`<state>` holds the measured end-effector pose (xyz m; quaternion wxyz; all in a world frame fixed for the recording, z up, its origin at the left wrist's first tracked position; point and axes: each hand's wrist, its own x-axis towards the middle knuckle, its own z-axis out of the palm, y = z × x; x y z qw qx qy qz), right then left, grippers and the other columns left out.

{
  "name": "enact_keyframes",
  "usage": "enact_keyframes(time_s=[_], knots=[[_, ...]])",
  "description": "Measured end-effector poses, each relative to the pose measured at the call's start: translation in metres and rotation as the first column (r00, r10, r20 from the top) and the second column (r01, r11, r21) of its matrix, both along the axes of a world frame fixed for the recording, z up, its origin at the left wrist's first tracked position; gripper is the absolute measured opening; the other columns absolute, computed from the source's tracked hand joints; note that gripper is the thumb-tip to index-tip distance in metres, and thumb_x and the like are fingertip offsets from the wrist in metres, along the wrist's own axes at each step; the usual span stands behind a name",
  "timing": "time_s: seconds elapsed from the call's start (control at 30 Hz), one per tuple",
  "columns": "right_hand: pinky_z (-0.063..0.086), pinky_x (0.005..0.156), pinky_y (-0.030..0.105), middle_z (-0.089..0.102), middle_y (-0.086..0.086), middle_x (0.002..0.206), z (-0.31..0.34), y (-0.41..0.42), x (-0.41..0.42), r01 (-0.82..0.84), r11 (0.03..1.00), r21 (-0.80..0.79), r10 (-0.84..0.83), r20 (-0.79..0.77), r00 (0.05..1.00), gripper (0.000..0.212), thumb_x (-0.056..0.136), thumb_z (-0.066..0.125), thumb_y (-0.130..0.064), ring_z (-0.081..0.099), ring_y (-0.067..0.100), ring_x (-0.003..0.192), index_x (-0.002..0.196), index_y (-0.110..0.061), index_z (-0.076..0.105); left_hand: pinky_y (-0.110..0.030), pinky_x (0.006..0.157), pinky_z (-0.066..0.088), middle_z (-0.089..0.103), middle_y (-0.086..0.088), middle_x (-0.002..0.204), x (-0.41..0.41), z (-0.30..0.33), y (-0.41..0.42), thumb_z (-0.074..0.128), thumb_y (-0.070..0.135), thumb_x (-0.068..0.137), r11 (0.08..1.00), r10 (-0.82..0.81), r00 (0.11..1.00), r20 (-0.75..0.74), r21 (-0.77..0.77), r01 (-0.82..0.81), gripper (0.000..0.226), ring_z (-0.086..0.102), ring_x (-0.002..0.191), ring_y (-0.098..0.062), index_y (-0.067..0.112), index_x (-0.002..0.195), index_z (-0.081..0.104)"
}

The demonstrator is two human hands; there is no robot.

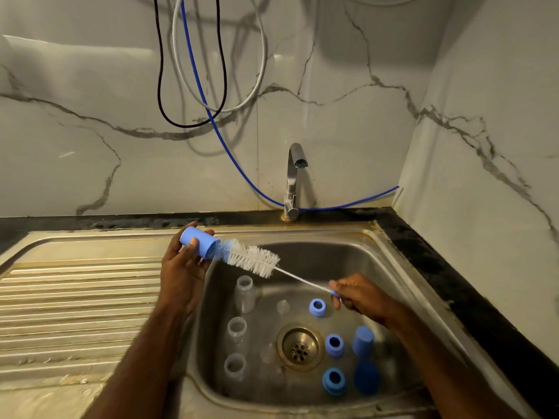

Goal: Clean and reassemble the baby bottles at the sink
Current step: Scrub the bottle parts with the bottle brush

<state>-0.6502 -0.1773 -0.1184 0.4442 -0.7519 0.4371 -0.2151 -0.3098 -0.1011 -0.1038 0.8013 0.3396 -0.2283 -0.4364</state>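
My left hand [181,267] grips a blue bottle cap [199,244] above the sink's left rim, its open end turned right. My right hand [357,294] holds the blue handle of a white bottle brush [254,258]. The brush tip is inside the cap and most bristles are outside it. In the steel sink [393,267] stand three clear bottles [244,293], [237,331], [234,367]. Three blue collar rings [317,307], [334,344], [333,381] and two more blue caps [363,340], [366,378] lie right of the drain [299,347]. Clear teats [283,306] lie near the drain.
A chrome tap [293,176] stands behind the sink with no water running. The ribbed steel drainboard [75,303] lies to the left. A dark counter edge [453,282] runs along the right wall. Blue, grey and black hoses [193,86] hang on the marble wall.
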Motion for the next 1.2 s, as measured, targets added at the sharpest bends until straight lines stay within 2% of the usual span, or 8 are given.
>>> enact_keyframes(time_s=[0.07, 0.2, 0.3, 0.43, 0.63, 0.8, 1.0, 1.2], knots=[[0.036, 0.047, 0.021, 0.046, -0.008, 0.049, -0.003, 0.003, 0.001, -0.056, 0.992, 0.109, 0.052, 0.037, 0.998, 0.041, 0.098, 0.056, -0.045, 0.041, 0.007, 0.045, 0.072, -0.015, 0.068, -0.037, 0.076, 0.063, 0.068, -0.015, 0.120, 0.002, 0.002, 0.000, 0.052, 0.015, 0.100, 1.000, -0.010, 1.000, -0.029, 0.002, 0.010, 0.026, 0.071, 0.101, -0.028, 0.020, 0.124, 0.062], [0.049, 0.052, 0.019, 0.066, 0.003, 0.061, -0.007, 0.002, 0.003, 0.050, 0.994, -0.102, -0.034, 0.158, 0.987, 0.020, 0.080, 0.083, -0.020, 0.059, 0.011, 0.052, 0.082, -0.012, 0.065, -0.044, 0.085, 0.062, 0.061, -0.016, 0.127, -0.001, 0.002, 0.002, 0.055, 0.026, 0.100, 0.996, 0.044, 0.998, 0.050, 0.076, -0.047, 0.030, 0.065, 0.111, -0.033, 0.025, 0.130, 0.060], [0.051, 0.060, 0.017, 0.070, 0.000, 0.070, -0.009, -0.002, 0.003, 0.150, 0.956, -0.253, -0.098, 0.207, 0.974, 0.014, 0.082, 0.081, -0.018, 0.066, 0.007, 0.064, 0.076, -0.019, 0.068, -0.041, 0.075, 0.063, 0.063, -0.012, 0.124, -0.008, 0.005, 0.004, 0.064, 0.041, 0.089, 0.988, 0.115, 0.989, 0.088, 0.097, -0.124, 0.046, 0.068, 0.107, -0.029, 0.025, 0.132, 0.061], [0.053, 0.072, 0.027, 0.066, -0.002, 0.073, -0.009, -0.007, 0.003, 0.173, 0.893, -0.415, -0.171, 0.040, 0.984, 0.014, 0.095, 0.066, -0.030, 0.064, 0.013, 0.073, 0.082, -0.026, 0.069, -0.032, 0.067, 0.062, 0.070, -0.005, 0.115, -0.007, 0.001, 0.002, 0.070, 0.024, 0.087, 0.987, 0.128, 0.982, 0.142, 0.078, -0.140, 0.042, 0.072, 0.101, -0.024, 0.023, 0.130, 0.065], [0.038, 0.049, 0.014, 0.050, -0.009, 0.050, -0.013, 0.003, 0.007, -0.061, 0.992, 0.110, 0.056, 0.045, 0.997, 0.043, 0.102, 0.052, -0.039, 0.043, 0.003, 0.047, 0.073, -0.009, 0.061, -0.030, 0.076, 0.063, 0.064, -0.010, 0.117, 0.000, -0.001, -0.002, 0.054, 0.007, 0.100, 0.995, 0.071, 0.981, 0.180, 0.061, -0.084, 0.036, 0.066, 0.103, -0.025, 0.014, 0.136, 0.055], [0.051, 0.055, 0.022, 0.069, 0.001, 0.064, -0.017, -0.003, 0.005, 0.119, 0.978, -0.169, -0.096, 0.141, 0.985, 0.022, 0.078, 0.085, -0.022, 0.063, 0.011, 0.056, 0.077, -0.014, 0.064, -0.026, 0.071, 0.062, 0.058, -0.014, 0.117, -0.005, 0.004, -0.001, 0.065, 0.023, 0.088, 0.986, 0.137, 0.973, 0.188, 0.067, -0.152, 0.042, 0.062, 0.098, -0.026, 0.013, 0.128, 0.055], [0.052, 0.071, 0.026, 0.063, -0.008, 0.072, -0.013, -0.014, 0.006, 0.178, 0.823, -0.539, -0.250, -0.062, 0.966, 0.014, 0.095, 0.066, -0.035, 0.061, 0.005, 0.071, 0.083, -0.027, 0.065, -0.027, 0.066, 0.062, 0.061, -0.014, 0.123, -0.005, 0.001, -0.001, 0.066, 0.008, 0.093, 0.990, 0.098, 0.982, 0.161, 0.080, -0.112, 0.038, 0.070, 0.097, -0.024, 0.016, 0.130, 0.062], [0.043, 0.055, 0.015, 0.054, -0.009, 0.049, -0.014, 0.002, 0.012, -0.099, 0.994, -0.045, 0.095, -0.086, 0.992, 0.046, 0.105, 0.047, -0.038, 0.048, 0.000, 0.047, 0.064, -0.022, 0.062, -0.044, 0.086, 0.061, 0.055, -0.023, 0.137, 0.001, 0.000, -0.001, 0.060, 0.015, 0.095, 0.998, 0.024, 0.998, -0.066, 0.058, -0.020, 0.033, 0.066, 0.111, -0.032, 0.018, 0.127, 0.056]])
